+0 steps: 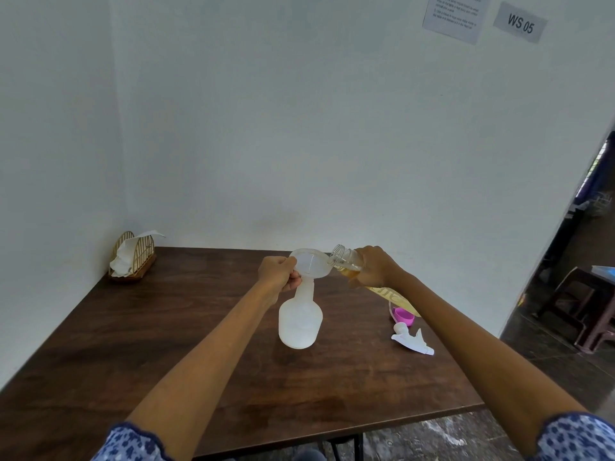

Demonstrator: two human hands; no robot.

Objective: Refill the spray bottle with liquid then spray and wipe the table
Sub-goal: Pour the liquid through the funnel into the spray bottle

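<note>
A translucent white spray bottle (300,319) stands uncapped on the dark wooden table (166,344) with a white funnel (311,263) in its neck. My left hand (279,272) grips the funnel's rim and the bottle neck. My right hand (374,266) holds a clear refill bottle (346,259) of yellow liquid, tipped sideways with its open mouth at the funnel's right edge. The white spray head (412,339) lies on the table to the right, beside a pink cap (403,316).
A wire napkin holder (133,256) with white tissues stands at the table's far left corner against the wall. White walls close the left and back sides. To the right, past the table edge, a doorway shows dark stools (579,304).
</note>
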